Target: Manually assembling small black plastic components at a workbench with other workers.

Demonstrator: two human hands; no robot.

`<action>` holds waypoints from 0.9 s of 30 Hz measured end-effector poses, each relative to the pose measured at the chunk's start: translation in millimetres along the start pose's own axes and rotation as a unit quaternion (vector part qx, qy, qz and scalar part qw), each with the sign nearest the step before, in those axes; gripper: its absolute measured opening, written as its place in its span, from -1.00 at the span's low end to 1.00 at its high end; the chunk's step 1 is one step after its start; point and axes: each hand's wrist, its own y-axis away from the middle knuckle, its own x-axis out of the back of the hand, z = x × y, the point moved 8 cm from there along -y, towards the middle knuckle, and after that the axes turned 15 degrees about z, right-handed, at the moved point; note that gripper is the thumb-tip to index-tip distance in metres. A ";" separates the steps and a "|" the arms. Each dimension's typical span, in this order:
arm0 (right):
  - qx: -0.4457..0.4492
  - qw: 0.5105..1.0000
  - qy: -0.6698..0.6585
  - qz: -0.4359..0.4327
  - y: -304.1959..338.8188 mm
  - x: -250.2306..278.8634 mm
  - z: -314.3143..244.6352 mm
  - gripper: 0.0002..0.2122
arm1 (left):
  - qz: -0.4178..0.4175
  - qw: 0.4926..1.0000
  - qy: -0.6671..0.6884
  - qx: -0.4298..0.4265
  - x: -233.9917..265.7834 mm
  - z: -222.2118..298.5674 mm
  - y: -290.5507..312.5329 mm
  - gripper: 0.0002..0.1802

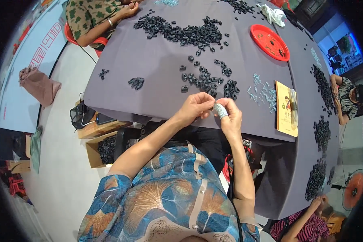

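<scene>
Black parts [207, 85] seem light, stiff, slick: pinch their sides; whether left grip [195, 107] and right grip [232, 119] grasp anything, I cannot tell.

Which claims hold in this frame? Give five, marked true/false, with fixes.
1. The left hand and right hand are close together. True.
2. The tray is blue. False: it is red.
3. The booklet lies right of both hands. True.
4. The black parts on the table form one pile. False: they lie in several groups.
5. A pale speckled thing shows at the right hand's fingers. True.
</scene>
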 end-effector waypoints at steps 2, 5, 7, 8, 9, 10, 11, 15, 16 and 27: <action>-0.007 1.000 -0.014 0.000 1.2 -2.2 3.5 -0.88 | -0.030 0.999 -0.004 -0.009 -3.7 -0.6 -0.9 -0.88; -0.012 1.000 -0.025 -0.014 3.2 -6.4 2.4 -0.86 | -0.033 0.999 -0.009 -0.012 -1.8 -2.5 -2.2 -0.87; -0.051 0.996 -0.069 0.024 3.8 -5.5 5.8 -0.83 | -0.035 0.999 -0.005 -0.016 -1.0 -3.3 -2.7 -0.86; -0.042 0.996 -0.075 0.014 3.1 -5.9 10.2 -0.80 | -0.037 0.999 -0.003 -0.020 -1.6 -3.1 -2.4 -0.86; -0.042 0.996 -0.077 0.009 3.1 -6.4 12.0 -0.80 | -0.039 0.999 0.000 -0.023 -1.7 -2.7 -1.9 -0.86; -0.023 0.998 -0.062 0.004 3.8 -7.6 10.9 -0.81 | -0.026 0.999 -0.004 -0.020 0.7 -3.7 -1.9 -0.86; -0.003 0.999 -0.048 -0.002 4.6 -9.0 8.8 -0.83 | -0.026 0.999 -0.002 -0.027 0.6 -2.8 -1.1 -0.85; 0.012 1.000 0.015 -0.008 4.8 -9.3 8.6 -0.90 | 0.023 0.999 0.005 -0.031 6.8 -5.2 2.9 -0.85; -0.009 1.000 -0.008 0.004 5.2 -6.1 20.7 -0.89 | 0.052 0.998 0.020 -0.014 13.5 -4.0 7.1 -0.85; -0.091 0.989 -0.107 -0.045 -3.4 0.2 33.2 -0.91 | 0.327 0.862 -0.384 -0.039 277.0 148.9 145.7 -0.68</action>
